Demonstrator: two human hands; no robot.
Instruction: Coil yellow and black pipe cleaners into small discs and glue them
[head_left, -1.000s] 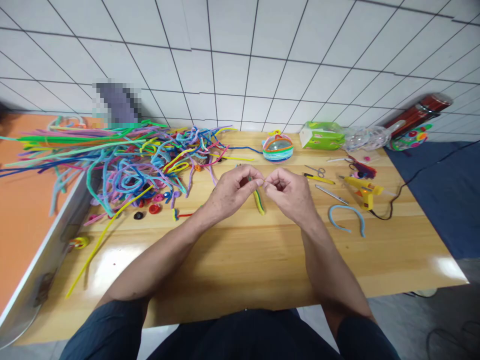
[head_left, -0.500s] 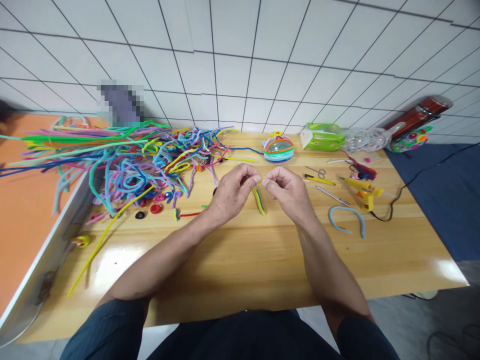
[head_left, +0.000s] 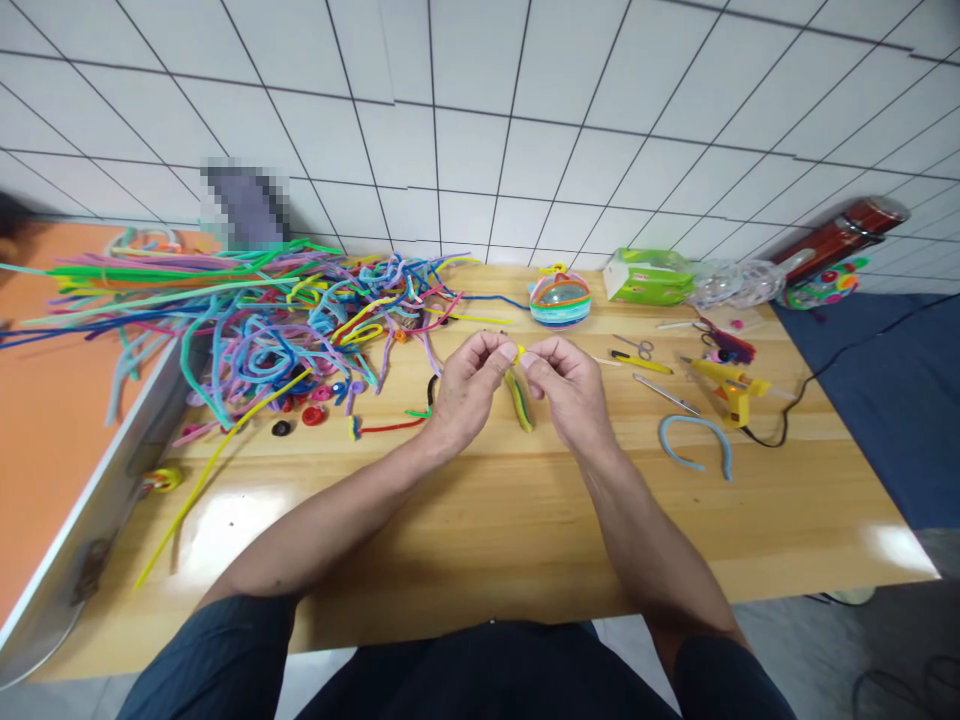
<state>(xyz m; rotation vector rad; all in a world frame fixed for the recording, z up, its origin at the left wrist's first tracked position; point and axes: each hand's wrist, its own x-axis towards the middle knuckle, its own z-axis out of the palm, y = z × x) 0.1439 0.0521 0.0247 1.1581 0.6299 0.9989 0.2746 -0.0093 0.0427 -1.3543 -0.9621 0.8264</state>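
Observation:
Fingertips of my left hand (head_left: 471,388) and my right hand (head_left: 568,388) meet over the middle of the table, both closed in a pinch. Between them shows a small yellow piece of pipe cleaner (head_left: 520,350), mostly covered by the fingers. Just below the fingertips is a short yellow-and-green pipe cleaner strip (head_left: 519,403); whether it joins the pinched piece I cannot tell. Left of my left wrist lies a red pipe cleaner (head_left: 390,428) with a blue-and-yellow end. Beyond my hands stands a round ornament (head_left: 561,300) banded with coloured pipe cleaners.
A tangled heap of pipe cleaners (head_left: 262,345) covers the back left. On the right lie scissors (head_left: 637,347), a yellow cutter (head_left: 643,362), a glue gun (head_left: 731,385) with its cord, and a curved blue pipe cleaner (head_left: 694,425). A green packet (head_left: 649,276) stands by the wall.
My hands have shifted slightly, and a little more of the yellow piece shows between the fingertips. The view has moved a little. Things on the table stay put.

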